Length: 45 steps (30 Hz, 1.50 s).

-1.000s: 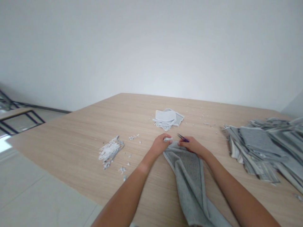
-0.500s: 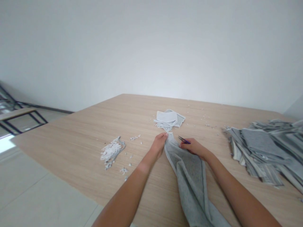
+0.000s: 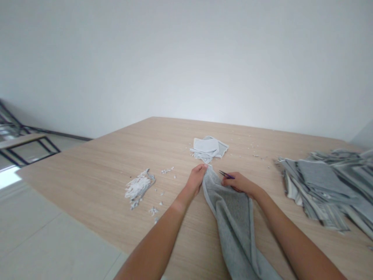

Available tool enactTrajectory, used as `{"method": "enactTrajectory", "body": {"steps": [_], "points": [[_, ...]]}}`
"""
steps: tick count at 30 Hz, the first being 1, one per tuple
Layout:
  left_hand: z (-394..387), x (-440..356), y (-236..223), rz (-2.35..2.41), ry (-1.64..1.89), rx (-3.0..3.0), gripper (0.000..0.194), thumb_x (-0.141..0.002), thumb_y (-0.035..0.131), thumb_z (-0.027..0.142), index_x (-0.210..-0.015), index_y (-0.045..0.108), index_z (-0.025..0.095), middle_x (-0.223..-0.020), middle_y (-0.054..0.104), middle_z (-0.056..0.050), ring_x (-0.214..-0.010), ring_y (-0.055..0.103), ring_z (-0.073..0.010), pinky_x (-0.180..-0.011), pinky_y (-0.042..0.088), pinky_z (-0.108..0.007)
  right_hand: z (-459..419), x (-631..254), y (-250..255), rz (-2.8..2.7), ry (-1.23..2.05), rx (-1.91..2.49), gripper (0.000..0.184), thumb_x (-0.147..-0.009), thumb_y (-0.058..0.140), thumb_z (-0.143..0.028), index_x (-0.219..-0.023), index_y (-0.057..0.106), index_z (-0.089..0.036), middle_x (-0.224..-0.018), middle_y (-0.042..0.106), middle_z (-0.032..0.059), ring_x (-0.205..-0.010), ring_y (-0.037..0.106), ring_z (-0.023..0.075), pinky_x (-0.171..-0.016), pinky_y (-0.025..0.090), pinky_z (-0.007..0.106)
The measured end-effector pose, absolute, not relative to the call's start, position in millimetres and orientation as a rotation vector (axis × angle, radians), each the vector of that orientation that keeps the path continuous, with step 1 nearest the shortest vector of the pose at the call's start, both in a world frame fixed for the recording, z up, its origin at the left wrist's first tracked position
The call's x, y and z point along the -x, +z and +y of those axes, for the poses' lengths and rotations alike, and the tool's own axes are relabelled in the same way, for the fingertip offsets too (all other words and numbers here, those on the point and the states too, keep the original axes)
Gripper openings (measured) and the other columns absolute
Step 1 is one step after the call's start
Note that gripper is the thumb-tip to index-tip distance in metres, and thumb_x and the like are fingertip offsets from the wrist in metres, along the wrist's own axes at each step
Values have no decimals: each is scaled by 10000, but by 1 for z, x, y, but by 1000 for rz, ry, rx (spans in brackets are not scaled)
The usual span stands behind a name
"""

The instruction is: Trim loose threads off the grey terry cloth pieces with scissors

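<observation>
My left hand [image 3: 197,178] pinches the top corner of a long grey piece of fabric [image 3: 233,214], which hangs down toward me over the table. In my right hand [image 3: 239,182] is a small pair of thread snips [image 3: 226,175] with a purple handle, its dark blades pointing left toward the fabric's upper edge. The lower fingers of that hand are at the fabric, partly hidden. Just beyond my hands lie several light grey fabric pieces [image 3: 206,147] in a loose stack.
A large heap of grey and striped fabric pieces [image 3: 323,181] covers the right side of the wooden table [image 3: 116,151]. To the left is a small pile of white trimmings [image 3: 138,186], with scraps scattered around. A wall [image 3: 186,58] stands behind; a bench [image 3: 26,142] is at far left.
Almost nothing differs. The view shifts very slightly, and the corner of the fabric turns a little at my left fingertips. Both hands keep their hold.
</observation>
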<state>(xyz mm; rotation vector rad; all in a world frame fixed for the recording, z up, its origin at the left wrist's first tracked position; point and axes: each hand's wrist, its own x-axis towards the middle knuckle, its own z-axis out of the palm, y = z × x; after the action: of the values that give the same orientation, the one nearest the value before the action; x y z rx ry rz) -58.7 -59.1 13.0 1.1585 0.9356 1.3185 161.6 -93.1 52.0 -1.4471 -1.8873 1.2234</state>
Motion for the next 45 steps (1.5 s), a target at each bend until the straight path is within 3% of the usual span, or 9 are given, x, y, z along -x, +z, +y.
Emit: {"method": "enactTrajectory", "body": {"steps": [8,18,30,45], "points": [[-68,52,18,867,1151,-1203,449,-743,784,565,-901,732,148,-778,713,-26,-716,629,-178,-679,470,-275,-79,-154,44,-1927,666,1393,228,-850,608,-424,-875,691,-213,-798,688,13,-751,588,172,-710,416,272],[-67,52,25,906,1156,-1384,420,-832,685,584,-865,707,166,-829,704,-32,-786,610,-187,-712,467,-273,-103,-139,56,-1947,597,1424,395,-987,457,-583,-897,652,-251,-751,646,-17,-732,581,163,-694,383,257],[-64,50,26,925,1143,-1685,351,-934,544,505,-786,602,192,-790,580,-11,-805,519,-178,-742,430,-276,-110,-137,55,-1978,382,1550,369,-1048,343,-542,-952,572,-268,-786,642,-9,-732,584,172,-649,285,262],[-75,49,35,879,1104,-1847,360,-979,486,508,-781,533,211,-771,524,3,-788,475,-171,-760,398,-287,-110,-136,52,-2021,374,1574,363,-1067,333,-515,-949,567,-265,-795,655,1,-750,589,172,-648,266,262]]}}
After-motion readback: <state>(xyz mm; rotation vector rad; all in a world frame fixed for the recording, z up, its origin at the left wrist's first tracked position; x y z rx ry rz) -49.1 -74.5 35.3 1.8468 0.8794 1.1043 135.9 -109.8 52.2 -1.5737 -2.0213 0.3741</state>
